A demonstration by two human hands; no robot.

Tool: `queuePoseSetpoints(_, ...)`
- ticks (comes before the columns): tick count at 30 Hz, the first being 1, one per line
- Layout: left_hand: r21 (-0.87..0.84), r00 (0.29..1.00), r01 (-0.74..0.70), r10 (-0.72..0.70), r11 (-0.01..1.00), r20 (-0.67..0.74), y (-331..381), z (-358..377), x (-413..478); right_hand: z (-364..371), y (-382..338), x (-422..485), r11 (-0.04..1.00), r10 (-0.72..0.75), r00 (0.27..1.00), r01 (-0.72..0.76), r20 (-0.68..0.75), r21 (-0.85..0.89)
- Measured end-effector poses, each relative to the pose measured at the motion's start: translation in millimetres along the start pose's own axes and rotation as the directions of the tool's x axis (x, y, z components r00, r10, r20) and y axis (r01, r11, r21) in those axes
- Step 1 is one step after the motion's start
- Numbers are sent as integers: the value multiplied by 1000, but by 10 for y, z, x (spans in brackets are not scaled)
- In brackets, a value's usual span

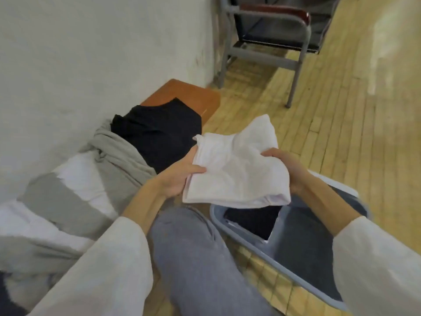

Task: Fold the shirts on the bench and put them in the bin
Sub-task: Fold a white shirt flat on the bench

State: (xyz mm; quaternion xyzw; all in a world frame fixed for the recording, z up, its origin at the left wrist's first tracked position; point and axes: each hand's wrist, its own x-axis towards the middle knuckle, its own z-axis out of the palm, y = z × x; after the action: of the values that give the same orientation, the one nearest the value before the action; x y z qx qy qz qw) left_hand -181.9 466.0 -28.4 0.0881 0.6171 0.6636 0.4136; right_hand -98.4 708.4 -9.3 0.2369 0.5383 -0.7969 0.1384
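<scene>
A: Head view, one frame. Both hands are holding a folded white shirt [237, 165] in the air, just above the near rim of the bin [303, 265]. The left hand [180, 176] is gripping the shirt's left edge, thumb pressing on top, fingers hidden under the cloth. The right hand [289, 169] is clamping the right edge, fingers curling over the cloth.

B: Noting the bin contents?

A: A dark folded piece [252, 222] is lying inside at the near end. The rest of the bin floor is showing bare.

B: And the bench [189, 92]?

A: A black shirt [159, 135], a grey shirt [123, 153] and more white and grey cloth [68, 190] are lying along it against the wall, unfolded. I am judging most of the task as still to do.

B: Risks from here?

A: The top of the white shirt is standing up crumpled, so the fold is looking loose. If either hand is letting go early, the bundle is likely opening on the way down. The shirt is also hanging over the rim rather than the bin's middle; lowering it there could be draping it across the edge or the knee [193, 247].

B: Anything else?

A: The bin appears tilted in this wide view; I cannot tell whether it is sitting flat on the floor.
</scene>
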Motion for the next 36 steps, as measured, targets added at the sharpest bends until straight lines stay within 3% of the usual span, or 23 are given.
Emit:
queuePoseSetpoints(5, 45, 973, 189, -194, 981, 122, -385, 406, 892, -927, 341, 325, 993, 112, 987, -116, -118, -25)
queuePoseSetpoints(9, 124, 935, 314, -329, 941, 134, -819, 646, 1467, -1495, 785, 604, 980, 195, 962, -182, -191, 83)
queuePoseSetpoints(16, 191, 815, 520, -550, 833, 181, -1622, 770, 2130, -2117, 1655, 983, 937, 328, 919, -287, -217, 198)
queuePoseSetpoints(22, 270, 780, 550, -602, 790, 172, -2013, 676, 2621, -2336, 2075, 1395, 931, 339, 908, -286, -247, 225)
queuePoseSetpoints(27, 403, 802, 489, -581, 774, 142, -2134, 551, 3077, -2402, 2219, 1851, 976, 219, 905, -211, -365, 62)
queuePoseSetpoints(29, 446, 826, 479, -560, 756, 60, -2333, 464, 3205, -2437, 2383, 2015, 976, 170, 910, -209, -379, -62)
queuePoseSetpoints(31, 402, 833, 538, -539, 741, -120, -2641, 328, 3244, -2435, 2635, 2143, 945, 212, 916, -281, -340, -169)
queuePoseSetpoints(33, 317, 753, 657, -569, 684, -331, -2986, 220, 3150, -2397, 2891, 2206, 881, 316, 873, -415, -372, -225)
queuePoseSetpoints(36, 331, 728, 672, -510, 662, -458, -3303, 217, 2975, -2341, 3138, 2232, 863, 245, 826, -425, -507, -275)
